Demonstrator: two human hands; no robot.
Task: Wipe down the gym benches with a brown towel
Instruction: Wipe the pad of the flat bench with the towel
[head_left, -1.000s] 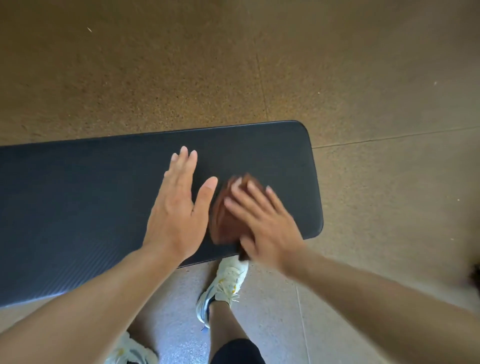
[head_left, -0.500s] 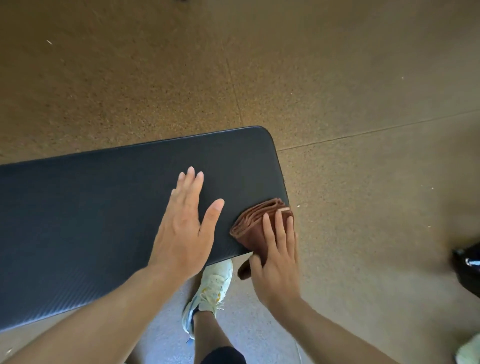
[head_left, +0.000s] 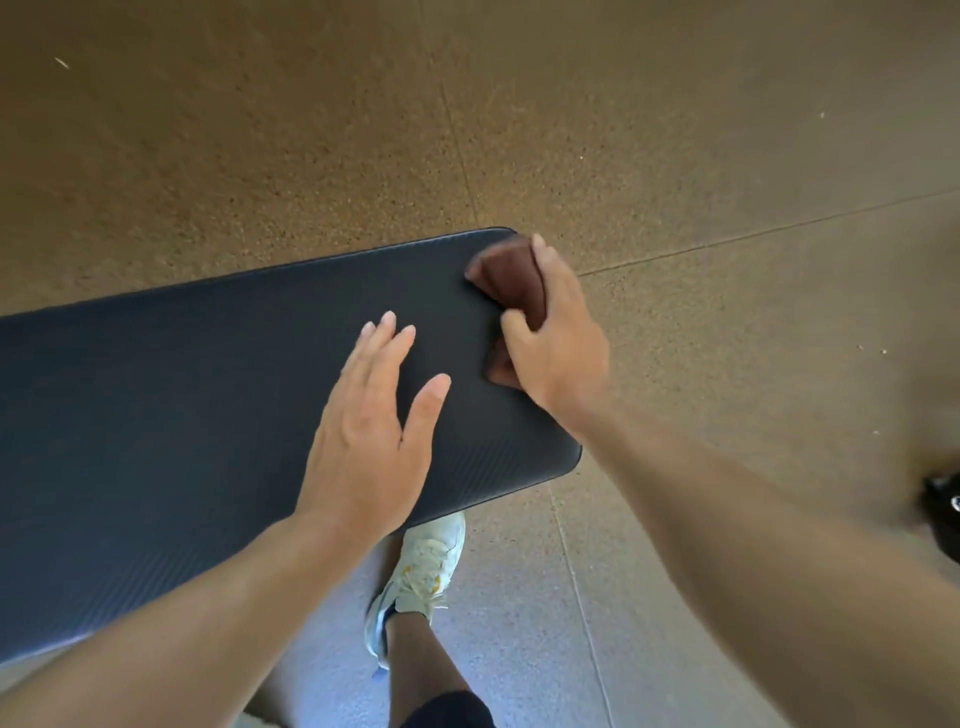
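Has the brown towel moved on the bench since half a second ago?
Yes. The brown towel, under the right hand, went from the near corner of the bench end to its far corner.

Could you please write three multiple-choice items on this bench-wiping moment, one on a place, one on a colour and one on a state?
1. Where on the bench pad is the brown towel?
A. At the far corner of the pad's right end
B. In the middle of the pad
C. On the floor beside the pad

2. What colour is the sneaker on the floor below the pad?
A. Red
B. Off-white
C. Black

3. What is the left hand doing?
A. Gripping the towel
B. Hanging off the pad's edge
C. Spread open over the pad, holding nothing

Answers:
1. A: the right hand grips the towel at the pad's far right corner.
2. B: the shoe is pale off-white with light laces.
3. C: its fingers are spread over the dark pad, with the towel only in the right hand.
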